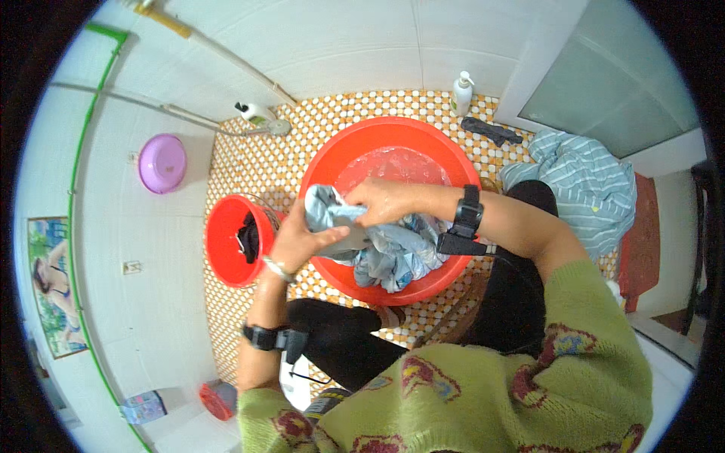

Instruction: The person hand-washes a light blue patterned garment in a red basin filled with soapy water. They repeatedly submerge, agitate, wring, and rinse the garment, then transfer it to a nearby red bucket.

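Observation:
A large red plastic basin (334, 141) stands on the tiled floor before me, with soapy-looking water (391, 164) in its far part. Wet light-blue and grey cloth (391, 255) is bunched in its near part, and some of it is lifted above the rim on the left. My left hand (300, 235) holds the raised left side of this cloth, thumb across its front. With fingers curled, my right hand (385, 201) grips a fold of the same cloth over the middle of the basin. The fingertips of both hands are partly hidden.
Left of the basin is a red bucket (218, 243) with dark cloth inside. Beyond lie a shower head (278, 127) and a white bottle (257, 115). A pump bottle (462, 96), dark cloth (490, 130) and striped blue fabric (589, 187) are at the right. A purple basin (162, 163) hangs on the wall.

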Demonstrator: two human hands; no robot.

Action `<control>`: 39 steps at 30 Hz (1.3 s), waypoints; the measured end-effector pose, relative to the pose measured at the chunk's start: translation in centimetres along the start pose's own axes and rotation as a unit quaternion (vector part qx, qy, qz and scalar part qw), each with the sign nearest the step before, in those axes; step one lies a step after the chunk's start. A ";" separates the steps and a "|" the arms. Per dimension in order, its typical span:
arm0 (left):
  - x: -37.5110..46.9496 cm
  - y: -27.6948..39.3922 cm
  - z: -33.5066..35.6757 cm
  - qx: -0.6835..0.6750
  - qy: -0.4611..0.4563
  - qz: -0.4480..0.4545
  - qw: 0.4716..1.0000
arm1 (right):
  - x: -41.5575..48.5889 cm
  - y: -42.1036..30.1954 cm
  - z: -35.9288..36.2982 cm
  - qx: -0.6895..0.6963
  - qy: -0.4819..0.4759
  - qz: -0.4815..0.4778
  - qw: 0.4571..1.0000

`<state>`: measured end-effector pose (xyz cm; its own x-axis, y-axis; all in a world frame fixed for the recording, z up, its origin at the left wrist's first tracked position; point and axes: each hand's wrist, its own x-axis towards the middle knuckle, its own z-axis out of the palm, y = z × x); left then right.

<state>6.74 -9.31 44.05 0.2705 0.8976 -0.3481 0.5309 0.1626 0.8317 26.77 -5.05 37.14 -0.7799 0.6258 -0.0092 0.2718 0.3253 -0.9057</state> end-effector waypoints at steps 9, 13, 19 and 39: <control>1.3 -9.5 5.8 -0.110 0.030 0.004 0.993 | 1.0 1.1 2.0 0.057 -0.117 -0.073 0.989; 2.1 -11.4 4.3 -0.327 0.137 -0.020 0.935 | 0.9 4.9 1.4 0.082 -0.001 -0.036 0.996; -0.9 -10.6 -0.7 -0.408 0.241 0.107 0.874 | -1.0 14.2 4.3 -0.007 -0.057 0.126 0.990; -1.4 -15.7 -4.4 -0.399 0.248 0.084 0.879 | -6.7 -2.8 5.2 0.122 0.084 0.219 0.964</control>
<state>-5.50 -11.29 33.43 -0.1963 0.9726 -0.1243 -0.2691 0.0685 0.9607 28.26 -13.88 37.54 -0.5126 0.7780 -0.3632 0.3972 -0.1602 -0.9036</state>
